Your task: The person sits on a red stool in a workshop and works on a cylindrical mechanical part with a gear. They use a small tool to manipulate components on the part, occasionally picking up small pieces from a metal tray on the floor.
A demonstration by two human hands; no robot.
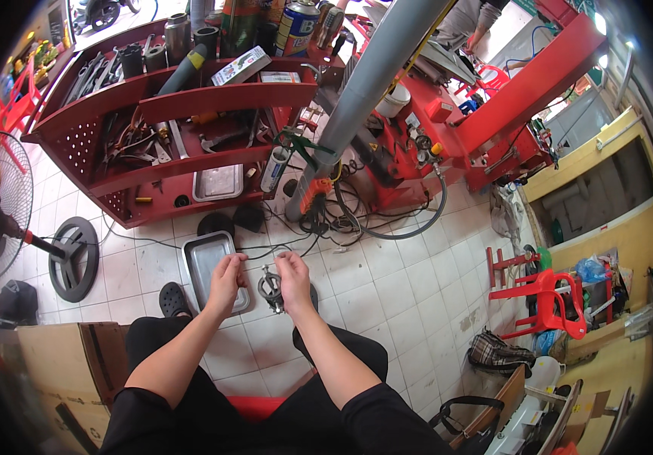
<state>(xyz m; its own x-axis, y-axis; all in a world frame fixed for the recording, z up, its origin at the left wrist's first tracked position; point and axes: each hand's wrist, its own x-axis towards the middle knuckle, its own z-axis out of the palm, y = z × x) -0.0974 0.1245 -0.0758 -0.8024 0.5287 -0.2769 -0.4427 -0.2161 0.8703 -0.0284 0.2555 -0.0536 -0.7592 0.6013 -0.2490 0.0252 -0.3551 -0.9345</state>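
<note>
I sit over a tiled floor with both forearms reaching forward. My right hand [293,282] grips a small round metal part [270,290], dark grey with openings in its frame and a short stub at the top. To its left, my left hand [227,282] is closed with thumb and fingers together; whatever it pinches is too small to make out. A gap separates the two hands. Beneath and beside my left hand, a shallow metal tray [194,267] lies on the floor.
A red tool cart [228,97] with wrenches, pliers and cans stands ahead. Right of it rises a grey post [342,121] with cables and hoses around its foot. A fan [0,205] is at left, a cardboard box [57,364] near left, red stools [543,303] at right.
</note>
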